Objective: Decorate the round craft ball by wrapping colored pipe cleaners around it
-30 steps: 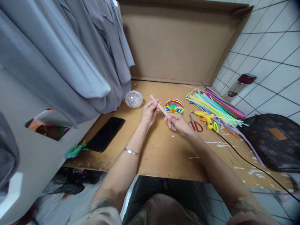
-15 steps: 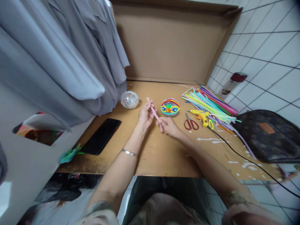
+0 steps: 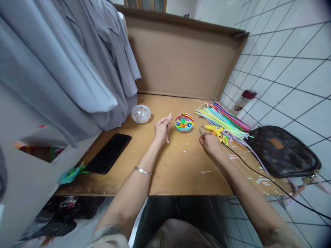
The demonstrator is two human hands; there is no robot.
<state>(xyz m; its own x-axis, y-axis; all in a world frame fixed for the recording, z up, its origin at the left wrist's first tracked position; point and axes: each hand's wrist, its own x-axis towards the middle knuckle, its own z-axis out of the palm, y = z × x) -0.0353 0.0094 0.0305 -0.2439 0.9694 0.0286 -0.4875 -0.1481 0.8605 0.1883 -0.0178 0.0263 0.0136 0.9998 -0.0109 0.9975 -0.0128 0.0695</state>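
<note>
My left hand (image 3: 162, 129) is closed on a pink strip (image 3: 167, 139) that sticks out above and below the fingers, over the middle of the table. On the right, my right hand (image 3: 210, 142) is closed around the red handles of the scissors (image 3: 201, 131), whose blades point up and left. Just beyond it lies a yellow glue gun (image 3: 215, 129). Between my hands, farther back, sits a round ornament (image 3: 184, 122) with colourful stripes and two blue eyes. A clear bowl-like ball (image 3: 141, 114) rests left of my left hand.
Coloured pipe cleaners (image 3: 224, 119) are piled at the back right, near a bottle (image 3: 243, 100) and a dark patterned bag (image 3: 284, 151). A black cable crosses the right side. A black phone (image 3: 108, 154) lies at left by the grey curtain (image 3: 103, 69). Cardboard (image 3: 176, 58) stands behind.
My right hand has let go of the pink strip, moved right and closed on the scissors. My left hand still holds the strip. The camera view has shifted slightly.
</note>
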